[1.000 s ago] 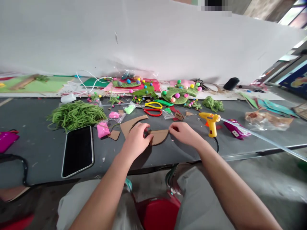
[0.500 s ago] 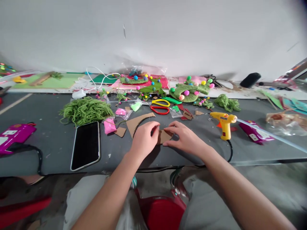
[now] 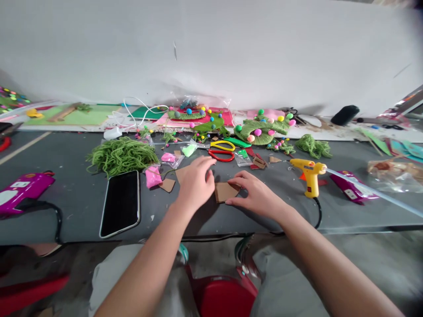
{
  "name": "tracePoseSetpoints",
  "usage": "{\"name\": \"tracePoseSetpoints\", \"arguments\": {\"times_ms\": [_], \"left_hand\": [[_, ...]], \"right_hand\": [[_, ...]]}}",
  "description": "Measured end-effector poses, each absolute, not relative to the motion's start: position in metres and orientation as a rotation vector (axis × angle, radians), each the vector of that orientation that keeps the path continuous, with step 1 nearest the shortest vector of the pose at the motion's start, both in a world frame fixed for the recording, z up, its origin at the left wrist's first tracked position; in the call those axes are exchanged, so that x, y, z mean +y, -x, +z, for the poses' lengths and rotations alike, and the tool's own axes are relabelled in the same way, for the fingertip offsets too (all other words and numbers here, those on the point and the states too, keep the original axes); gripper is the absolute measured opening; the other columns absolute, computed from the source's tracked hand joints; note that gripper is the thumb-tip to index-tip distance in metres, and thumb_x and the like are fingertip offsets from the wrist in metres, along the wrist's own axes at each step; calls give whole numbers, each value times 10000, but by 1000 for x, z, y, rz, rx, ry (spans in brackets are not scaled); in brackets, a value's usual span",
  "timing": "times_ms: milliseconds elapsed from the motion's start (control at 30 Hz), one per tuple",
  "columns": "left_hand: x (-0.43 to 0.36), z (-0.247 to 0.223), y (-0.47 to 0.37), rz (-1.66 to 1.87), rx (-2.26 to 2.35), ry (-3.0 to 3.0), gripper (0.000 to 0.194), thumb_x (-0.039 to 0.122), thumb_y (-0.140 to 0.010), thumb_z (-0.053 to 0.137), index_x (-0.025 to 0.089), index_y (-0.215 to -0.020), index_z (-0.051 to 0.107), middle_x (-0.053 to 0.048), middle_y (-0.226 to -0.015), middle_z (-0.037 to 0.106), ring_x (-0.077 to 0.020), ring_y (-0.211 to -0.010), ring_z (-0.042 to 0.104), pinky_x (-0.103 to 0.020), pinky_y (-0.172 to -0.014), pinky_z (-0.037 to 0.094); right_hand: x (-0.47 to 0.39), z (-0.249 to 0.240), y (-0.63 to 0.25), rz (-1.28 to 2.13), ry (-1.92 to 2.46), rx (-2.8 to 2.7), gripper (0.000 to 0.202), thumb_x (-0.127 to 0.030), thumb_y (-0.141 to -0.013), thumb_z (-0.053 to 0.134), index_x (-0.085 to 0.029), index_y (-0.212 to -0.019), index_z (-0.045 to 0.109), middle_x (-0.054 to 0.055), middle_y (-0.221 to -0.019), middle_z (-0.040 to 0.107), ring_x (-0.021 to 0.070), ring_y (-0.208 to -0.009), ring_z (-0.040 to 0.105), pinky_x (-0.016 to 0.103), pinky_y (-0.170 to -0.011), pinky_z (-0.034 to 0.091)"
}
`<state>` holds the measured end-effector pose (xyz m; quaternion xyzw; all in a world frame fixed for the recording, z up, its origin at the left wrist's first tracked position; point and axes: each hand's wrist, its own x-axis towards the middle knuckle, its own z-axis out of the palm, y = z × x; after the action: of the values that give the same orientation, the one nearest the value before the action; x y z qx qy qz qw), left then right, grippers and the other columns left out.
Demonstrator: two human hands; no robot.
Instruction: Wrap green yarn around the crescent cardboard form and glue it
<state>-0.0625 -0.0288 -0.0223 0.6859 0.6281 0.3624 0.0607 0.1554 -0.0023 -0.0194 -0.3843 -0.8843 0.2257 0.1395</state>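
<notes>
A small squarish piece of brown cardboard [image 3: 224, 193] lies low over the grey table in front of me. My right hand [image 3: 257, 192] pinches its right side between thumb and fingers. Left of it, my left hand [image 3: 197, 182] is raised a little, apart from the piece, fingers curved and thumb spread. Beneath that hand shows the edge of a larger cardboard piece [image 3: 180, 175], mostly hidden. Just beyond the hands lie scissors [image 3: 222, 155] with one yellow and one red handle loop. A cardboard scrap [image 3: 167, 185] rests to the left.
A phone [image 3: 120, 203] and a heap of green yarn [image 3: 123, 156] lie left. On the right are a yellow glue gun [image 3: 309, 174] with its cord and a purple device [image 3: 352, 187]. Green decorations with pompoms [image 3: 262, 131] sit along the back, before the wall.
My left hand has come off the small cardboard piece and shifted slightly left, over the larger piece. My right hand keeps its grip. The view has tilted slightly.
</notes>
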Motion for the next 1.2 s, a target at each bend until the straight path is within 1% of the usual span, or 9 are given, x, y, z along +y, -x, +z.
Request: {"name": "tracePoseSetpoints", "arguments": {"times_ms": [67,233,333,400,567,767,933,1067,1200], "left_hand": [[0,-13,79,1078,2038,-2014,307,146,-882,509,195,-1121,696,-70,-1239,709,-240,-1176,637,-382,-1058,484],[82,0,112,917,2346,-1842,277,227,-871,551,195,-1090,717,-125,-1199,711,-325,-1126,631,-472,-955,500],[115,-3,118,773,2459,-1808,237,289,-806,655,184,-996,747,-190,-1250,661,-432,-1252,516,-605,-1034,384],[128,-7,118,692,2488,-1791,245,304,-763,702,197,-977,756,-199,-1280,632,-456,-1272,478,-623,-1034,357],[137,-21,115,662,2518,-1785,191,283,-826,611,230,-938,756,-168,-1270,627,-414,-1256,482,-588,-1031,343],[127,-18,117,792,2494,-1809,264,267,-915,447,219,-967,702,-156,-1210,660,-369,-1180,547,-547,-1007,363],[118,-8,123,865,2409,-1804,223,328,-937,459,214,-942,651,-134,-1079,705,-315,-1028,625,-454,-948,419],[114,-6,125,909,2350,-1793,216,345,-938,464,203,-910,625,-132,-1033,704,-280,-976,626,-379,-891,443],[111,-6,124,971,2297,-1798,215,331,-931,450,200,-855,603,-120,-971,693,-252,-919,613,-340,-850,446]], "right_hand": [[-3,-19,-155,656,1135,-2558,494,-485,-823,754,-195,-1215,678,94,-1195,600,240,-1027,621,389,-913,523],[-5,-17,-153,682,1144,-2546,460,-455,-826,758,-198,-1199,676,82,-1160,592,227,-1006,615,364,-889,525],[-5,-15,-153,697,1159,-2540,465,-459,-830,753,-205,-1211,669,78,-1164,586,224,-1009,611,365,-902,519],[-5,-14,-152,716,1179,-2539,470,-461,-831,751,-198,-1211,665,78,-1168,583,223,-1011,608,367,-907,516],[-2,-15,-149,717,1205,-2525,479,-492,-825,751,-189,-1187,667,77,-1143,575,226,-1019,601,353,-891,515],[-2,-17,-148,693,1202,-2524,482,-511,-830,741,-198,-1188,660,77,-1141,575,225,-1022,595,344,-886,511],[-4,-16,-147,680,1191,-2529,460,-509,-847,720,-202,-1183,655,82,-1131,576,229,-1011,599,350,-880,507],[-5,-15,-146,682,1197,-2520,441,-495,-844,724,-201,-1166,657,79,-1119,581,223,-983,601,348,-862,509],[-5,-15,-146,687,1200,-2521,440,-484,-839,732,-191,-1158,658,82,-1119,584,222,-982,602,344,-847,512]]}}
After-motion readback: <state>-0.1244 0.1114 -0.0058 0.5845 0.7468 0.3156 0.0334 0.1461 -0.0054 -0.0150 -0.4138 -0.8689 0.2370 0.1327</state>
